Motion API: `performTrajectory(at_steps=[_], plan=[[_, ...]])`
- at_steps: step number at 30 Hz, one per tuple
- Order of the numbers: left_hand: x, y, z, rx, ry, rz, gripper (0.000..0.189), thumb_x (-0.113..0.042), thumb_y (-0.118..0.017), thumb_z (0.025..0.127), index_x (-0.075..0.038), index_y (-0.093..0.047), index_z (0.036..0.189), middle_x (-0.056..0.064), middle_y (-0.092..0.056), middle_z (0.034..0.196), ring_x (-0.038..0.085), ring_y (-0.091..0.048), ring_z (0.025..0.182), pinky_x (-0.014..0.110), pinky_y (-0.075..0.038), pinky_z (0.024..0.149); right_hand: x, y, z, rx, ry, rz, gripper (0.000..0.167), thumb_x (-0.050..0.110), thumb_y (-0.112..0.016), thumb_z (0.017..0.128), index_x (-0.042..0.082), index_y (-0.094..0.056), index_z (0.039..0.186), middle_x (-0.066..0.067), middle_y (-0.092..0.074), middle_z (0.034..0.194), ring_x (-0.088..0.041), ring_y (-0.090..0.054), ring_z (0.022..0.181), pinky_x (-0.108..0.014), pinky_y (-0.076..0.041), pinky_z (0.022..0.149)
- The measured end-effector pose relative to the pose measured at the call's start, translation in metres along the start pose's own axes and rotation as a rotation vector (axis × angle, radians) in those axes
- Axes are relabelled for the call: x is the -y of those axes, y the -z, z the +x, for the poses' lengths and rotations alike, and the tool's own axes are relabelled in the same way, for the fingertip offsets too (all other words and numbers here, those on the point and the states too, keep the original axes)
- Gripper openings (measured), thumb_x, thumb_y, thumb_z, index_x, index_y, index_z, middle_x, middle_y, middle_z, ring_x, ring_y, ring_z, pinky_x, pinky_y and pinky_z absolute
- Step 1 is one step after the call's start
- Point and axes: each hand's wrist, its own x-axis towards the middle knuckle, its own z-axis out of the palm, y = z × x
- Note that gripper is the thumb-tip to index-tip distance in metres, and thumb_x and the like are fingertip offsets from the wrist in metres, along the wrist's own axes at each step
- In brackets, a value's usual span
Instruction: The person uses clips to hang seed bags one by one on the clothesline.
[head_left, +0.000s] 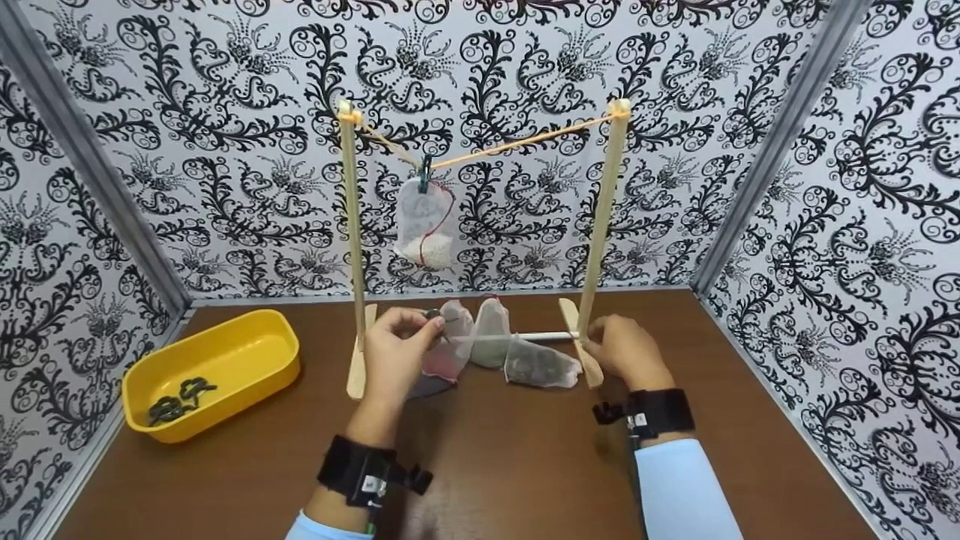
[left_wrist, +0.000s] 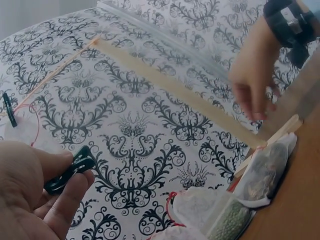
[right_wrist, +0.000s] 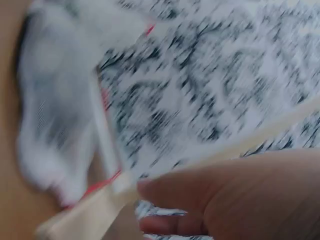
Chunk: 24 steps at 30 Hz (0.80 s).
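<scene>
My left hand pinches a dark green clothespin between thumb and fingers, above the table left of centre. Close to the foot of the right wooden post, my right hand has loosely bent fingers and grips nothing; the left wrist view shows a gap between it and the post. From the sagging orange string hangs a white mesh bag with pale grains, held by another clothespin. Several filled mesh bags lie below, including a greenish one and a dark-filled one.
A yellow tray at the left holds several dark green clothespins. The left post stands on a flat wooden foot, and a white rod runs low between the posts. Patterned walls enclose the brown table.
</scene>
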Motion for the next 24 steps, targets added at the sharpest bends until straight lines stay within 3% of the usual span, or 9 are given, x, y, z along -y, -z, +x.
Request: performTrajectory(at_steps=[6,12,14,16,21,24], plan=[[-0.003,-0.012,-0.008,0.051,0.022,-0.063,0.012,0.005,-0.088,0.092,0.010,-0.079,0.098,0.018,-0.084,0.100,0.007,-0.077,0.078,0.023,-0.069,0.073,0.057,0.012,-0.013,-0.110,0.184,0.133,0.039,0.035,-0.084,0.104,0.011,-0.081,0.133,-0.008,-0.085,0.110,-0.027,-0.080,0.095,-0.053,-0.068,0.089],[-0.007,-0.026,-0.020,0.122,0.063,-0.155,0.012,0.009,-0.083,0.096,0.014,-0.077,0.105,0.019,-0.084,0.103,0.009,-0.080,0.081,0.028,-0.071,0.076,0.102,0.003,-0.030,-0.203,0.465,0.203,0.059,0.043,-0.093,0.093,0.007,-0.078,0.137,-0.006,-0.084,0.114,-0.025,-0.079,0.101,-0.045,-0.068,0.095],[-0.008,-0.029,-0.023,0.135,0.078,-0.178,0.013,0.009,-0.082,0.097,0.015,-0.076,0.107,0.017,-0.084,0.104,0.009,-0.080,0.083,0.025,-0.070,0.076,0.111,-0.003,-0.033,-0.230,0.540,0.218,0.065,0.045,-0.095,0.090,0.006,-0.078,0.138,-0.007,-0.083,0.115,-0.025,-0.079,0.099,-0.043,-0.069,0.092],[-0.008,-0.032,-0.025,0.146,0.098,-0.188,0.014,0.007,-0.081,0.098,0.015,-0.075,0.108,0.013,-0.084,0.102,0.008,-0.078,0.082,0.022,-0.067,0.069,0.117,-0.009,-0.035,-0.259,0.596,0.226,0.067,0.045,-0.097,0.087,0.006,-0.078,0.138,-0.008,-0.084,0.114,-0.024,-0.079,0.097,-0.039,-0.069,0.088],[-0.006,-0.036,-0.028,0.172,0.179,-0.250,0.012,0.004,-0.079,0.102,0.012,-0.075,0.110,0.006,-0.082,0.101,0.007,-0.076,0.084,0.019,-0.065,0.066,0.123,-0.019,-0.035,-0.335,0.663,0.268,0.060,0.038,-0.101,0.085,0.004,-0.082,0.131,-0.009,-0.084,0.109,-0.022,-0.078,0.093,-0.034,-0.066,0.079],[-0.005,-0.037,-0.030,0.178,0.205,-0.298,0.009,0.005,-0.077,0.103,0.010,-0.075,0.110,0.005,-0.082,0.102,0.007,-0.077,0.087,0.022,-0.069,0.074,0.123,-0.022,-0.034,-0.372,0.696,0.291,0.056,0.034,-0.103,0.083,0.004,-0.083,0.126,-0.008,-0.084,0.109,-0.021,-0.078,0.092,-0.032,-0.065,0.077]])
